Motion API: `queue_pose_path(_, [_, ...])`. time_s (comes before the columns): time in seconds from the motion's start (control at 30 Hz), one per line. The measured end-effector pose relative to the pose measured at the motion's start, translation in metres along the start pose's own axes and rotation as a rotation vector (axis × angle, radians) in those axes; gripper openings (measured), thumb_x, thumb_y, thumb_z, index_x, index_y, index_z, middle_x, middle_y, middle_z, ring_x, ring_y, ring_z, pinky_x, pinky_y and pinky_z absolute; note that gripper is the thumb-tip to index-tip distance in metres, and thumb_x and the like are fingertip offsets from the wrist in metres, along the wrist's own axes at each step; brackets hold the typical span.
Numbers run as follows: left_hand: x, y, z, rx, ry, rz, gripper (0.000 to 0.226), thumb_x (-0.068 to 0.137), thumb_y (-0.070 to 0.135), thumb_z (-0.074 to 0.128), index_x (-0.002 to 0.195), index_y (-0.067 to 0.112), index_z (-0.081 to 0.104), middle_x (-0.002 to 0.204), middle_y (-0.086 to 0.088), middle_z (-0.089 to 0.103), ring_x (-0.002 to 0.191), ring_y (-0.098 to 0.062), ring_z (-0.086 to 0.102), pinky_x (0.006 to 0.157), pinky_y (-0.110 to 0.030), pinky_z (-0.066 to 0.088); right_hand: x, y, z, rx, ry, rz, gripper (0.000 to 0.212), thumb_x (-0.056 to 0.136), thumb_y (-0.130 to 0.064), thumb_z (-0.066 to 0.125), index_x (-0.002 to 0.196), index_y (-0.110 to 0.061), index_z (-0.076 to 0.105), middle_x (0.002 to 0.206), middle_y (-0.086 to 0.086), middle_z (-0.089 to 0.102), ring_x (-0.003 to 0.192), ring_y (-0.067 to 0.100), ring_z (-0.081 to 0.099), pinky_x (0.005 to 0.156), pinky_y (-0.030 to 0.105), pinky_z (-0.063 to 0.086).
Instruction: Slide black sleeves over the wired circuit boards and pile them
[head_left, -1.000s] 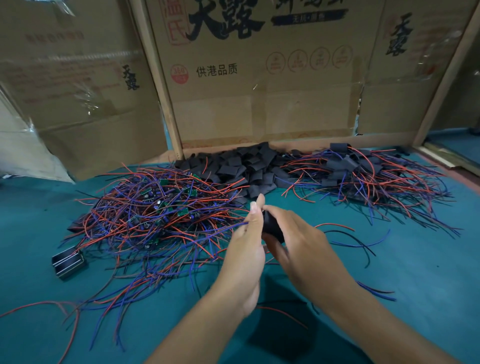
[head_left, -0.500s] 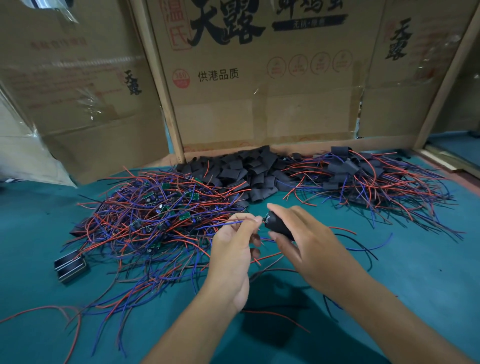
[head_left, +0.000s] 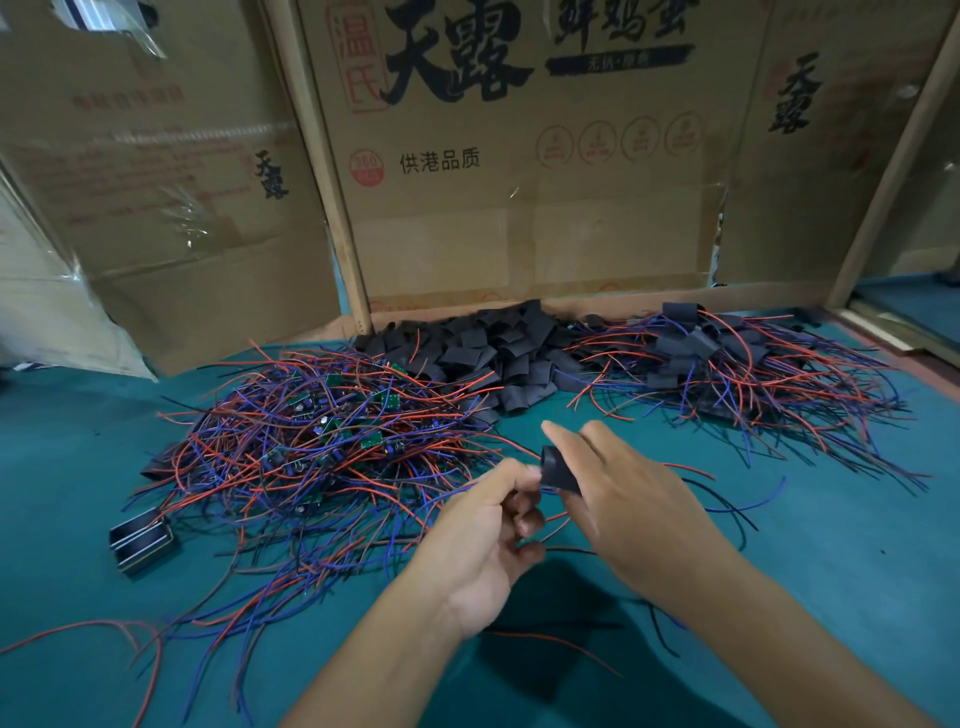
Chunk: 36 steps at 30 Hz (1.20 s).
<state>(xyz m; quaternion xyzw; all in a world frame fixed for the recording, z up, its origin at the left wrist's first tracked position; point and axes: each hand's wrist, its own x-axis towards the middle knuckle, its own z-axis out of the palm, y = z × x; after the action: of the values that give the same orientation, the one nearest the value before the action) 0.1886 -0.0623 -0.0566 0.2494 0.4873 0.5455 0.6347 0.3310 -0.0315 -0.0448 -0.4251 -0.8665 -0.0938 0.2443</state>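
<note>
My right hand (head_left: 623, 499) holds a black sleeve (head_left: 558, 469) between thumb and fingers above the green table. My left hand (head_left: 493, 525) is curled just left of it, pinching the wires at the sleeve's mouth; the board inside is hidden. A tangle of bare green circuit boards with red and blue wires (head_left: 322, 447) lies to the left. Loose empty black sleeves (head_left: 488, 348) are heaped at the back centre. A pile of sleeved boards with wires (head_left: 727, 364) lies at the back right.
Cardboard boxes (head_left: 519, 156) wall off the back of the green table (head_left: 857, 545). A small black metal-edged holder (head_left: 140, 538) sits at the left by the wire tangle. Stray red and blue wires trail toward the near left edge.
My left hand has dropped from upright beside the sleeve to a curled pinch at its mouth. My right hand has turned the sleeve, its index finger now extended.
</note>
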Motion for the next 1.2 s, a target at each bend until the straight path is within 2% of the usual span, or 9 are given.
queue_pose_path(0.3, [-0.001,0.001,0.000,0.018,-0.010,-0.075,0.034,0.084,0.015,0.060,0.051,0.022,0.052,0.062,0.004,0.035,0.047,-0.010,0.030,0.045,-0.022,0.026,0.000,0.003,0.007,-0.177,-0.097,-0.084,0.063,0.049,-0.020,0.091,0.107,-0.008,0.071,0.073,0.000,0.057,0.056,0.018,0.060,0.038,0.024,0.039])
queue_pose_path(0.37, [-0.001,0.001,-0.001,0.026,-0.023,-0.106,0.037,0.085,0.016,0.059,0.048,0.022,0.053,0.063,0.005,0.034,0.046,-0.010,0.028,0.046,-0.022,0.023,0.000,0.001,0.008,-0.143,-0.162,-0.102,0.054,0.072,-0.022,0.079,0.122,-0.010,0.060,0.089,0.000,0.057,0.074,0.019,0.063,0.054,0.028,0.048])
queue_pose_path(0.43, [0.000,0.001,-0.002,0.032,-0.035,-0.133,0.038,0.084,0.017,0.060,0.047,0.022,0.054,0.063,0.006,0.034,0.046,-0.009,0.027,0.048,-0.022,0.020,0.001,0.003,0.012,-0.083,-0.210,-0.101,0.043,0.096,-0.021,0.050,0.137,-0.016,0.038,0.111,0.000,0.049,0.103,0.021,0.056,0.079,0.032,0.048])
queue_pose_path(0.53, [0.000,0.001,-0.003,0.048,-0.051,-0.167,0.037,0.082,0.015,0.056,0.046,0.021,0.052,0.061,0.007,0.033,0.045,-0.009,0.025,0.051,-0.023,0.016,0.002,0.000,0.012,-0.074,-0.267,-0.091,0.037,0.101,-0.018,0.036,0.138,-0.017,0.032,0.119,0.000,0.044,0.112,0.022,0.049,0.087,0.033,0.043])
queue_pose_path(0.8, [0.000,0.003,-0.003,0.011,-0.059,-0.116,0.030,0.084,0.024,0.067,0.056,0.022,0.055,0.059,0.008,0.038,0.046,-0.008,0.027,0.046,-0.021,0.018,0.017,0.013,0.013,-0.059,-0.277,-0.049,0.021,0.103,-0.032,0.034,0.123,-0.027,0.041,0.109,-0.005,0.057,0.096,0.023,0.059,0.070,0.036,0.040])
queue_pose_path(0.93, [0.004,0.005,-0.006,-0.087,0.031,0.019,0.024,0.090,0.021,0.063,0.071,0.022,0.049,0.060,0.007,0.035,0.047,-0.009,0.022,0.050,-0.026,0.010,0.066,0.072,0.007,-0.145,-0.160,0.080,0.026,0.103,-0.037,0.034,0.125,-0.023,0.039,0.067,-0.005,0.053,0.067,0.026,0.060,0.047,0.032,0.029])
queue_pose_path(1.0, [0.007,0.007,-0.010,-0.103,0.073,0.062,0.023,0.094,0.020,0.059,0.073,0.019,0.050,0.061,0.005,0.031,0.048,-0.010,0.019,0.054,-0.030,0.009,0.094,0.110,0.002,-0.225,-0.054,0.110,0.023,0.103,-0.032,0.036,0.119,-0.017,0.040,0.062,-0.003,0.050,0.058,0.026,0.058,0.046,0.033,0.039])
queue_pose_path(1.1, [0.010,0.008,-0.014,0.006,0.120,0.143,0.022,0.097,0.018,0.055,0.075,0.014,0.053,0.058,0.004,0.026,0.046,-0.010,0.015,0.050,-0.029,0.007,0.129,0.159,-0.001,-0.279,-0.008,0.194,0.024,0.102,-0.030,0.037,0.117,-0.013,0.044,0.084,0.011,0.064,0.075,0.031,0.062,0.072,0.047,0.053])
queue_pose_path(1.2, [0.013,0.005,-0.016,0.256,0.157,0.246,0.027,0.097,0.019,0.056,0.070,0.014,0.055,0.053,0.007,0.025,0.044,-0.010,0.016,0.044,-0.023,0.014,0.149,0.181,0.005,-0.360,-0.112,0.317,0.048,0.097,-0.043,0.049,0.135,-0.015,0.041,0.131,0.014,0.055,0.123,0.032,0.050,0.106,0.049,0.033])
